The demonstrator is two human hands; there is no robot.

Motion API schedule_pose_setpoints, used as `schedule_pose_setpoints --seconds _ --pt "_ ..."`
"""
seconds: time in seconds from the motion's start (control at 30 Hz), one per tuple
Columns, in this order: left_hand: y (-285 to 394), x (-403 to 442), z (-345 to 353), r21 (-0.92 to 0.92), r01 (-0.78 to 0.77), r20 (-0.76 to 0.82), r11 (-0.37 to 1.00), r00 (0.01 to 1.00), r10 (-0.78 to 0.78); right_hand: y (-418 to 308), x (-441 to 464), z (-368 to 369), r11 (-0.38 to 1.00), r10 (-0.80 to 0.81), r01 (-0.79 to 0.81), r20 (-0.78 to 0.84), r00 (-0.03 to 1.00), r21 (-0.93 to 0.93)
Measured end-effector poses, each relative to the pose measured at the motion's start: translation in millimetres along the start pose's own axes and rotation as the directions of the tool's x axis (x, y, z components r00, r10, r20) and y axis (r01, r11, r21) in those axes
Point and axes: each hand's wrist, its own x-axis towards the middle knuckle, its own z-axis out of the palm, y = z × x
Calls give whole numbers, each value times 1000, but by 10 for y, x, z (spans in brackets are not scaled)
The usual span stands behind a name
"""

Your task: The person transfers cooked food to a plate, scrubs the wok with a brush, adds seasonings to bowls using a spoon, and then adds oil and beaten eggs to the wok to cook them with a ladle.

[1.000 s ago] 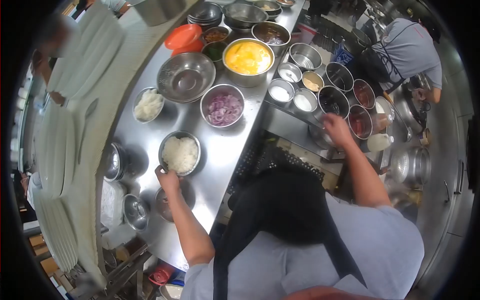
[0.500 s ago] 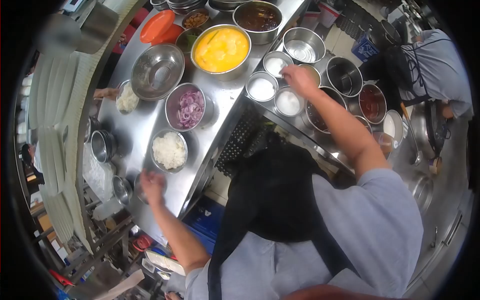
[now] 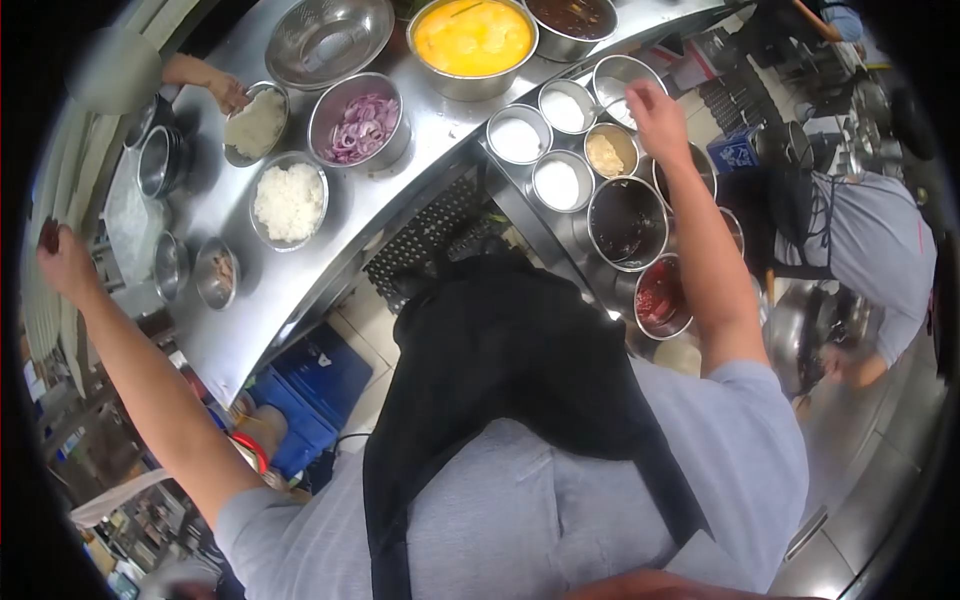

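Note:
My left hand (image 3: 66,264) is stretched far left beside the stacked white plates, its fingers curled; a small dark patch shows at the fingertips. My right hand (image 3: 657,120) is closed above the metal seasoning tins, by the rim of an open steel pot (image 3: 627,72). Whatever it pinches is too small to make out. Below it are a tin of white powder (image 3: 567,106) and a tin of tan paste or grains (image 3: 606,152). On the steel counter stand a bowl of white rice (image 3: 290,203) and a small bowl with pinkish-brown pieces (image 3: 217,273).
A pot of sliced red onion (image 3: 362,128), a pot of yellow egg liquid (image 3: 474,38) and a perforated bowl (image 3: 330,40) stand farther back. Another person's hand (image 3: 228,92) touches a second rice bowl (image 3: 257,125). A co-worker (image 3: 860,230) bends at the right.
My left hand has moved from the small bowl out to the left, by the plates. My right hand has shifted off the powder tins toward the steel pot. The view has turned.

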Motion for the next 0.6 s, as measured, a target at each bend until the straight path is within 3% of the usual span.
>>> schedule_pose_setpoints --seconds 0.17,0.27,0.3,0.43,0.53,0.6 --pt "-88 -125 390 195 217 -60 956 976 -209 -394 -231 -397 997 -45 49 -56 997 63" --pt "106 -201 453 318 232 -166 919 968 -187 -115 -401 -231 998 22 -22 -10 1000 65" --pt "73 -208 483 371 221 -181 902 970 -162 88 -450 -110 993 121 -122 106 987 -4" --pt "-131 -149 607 499 141 -165 855 984 -66 39 -664 133 797 450 -413 22 893 441" --pt "34 -166 547 451 141 -203 881 978 -53 -11 -797 459 545 567 -407 36 823 733" --pt "-25 -140 596 448 131 -235 884 972 -25 22 -824 724 568 552 -443 78 830 694"
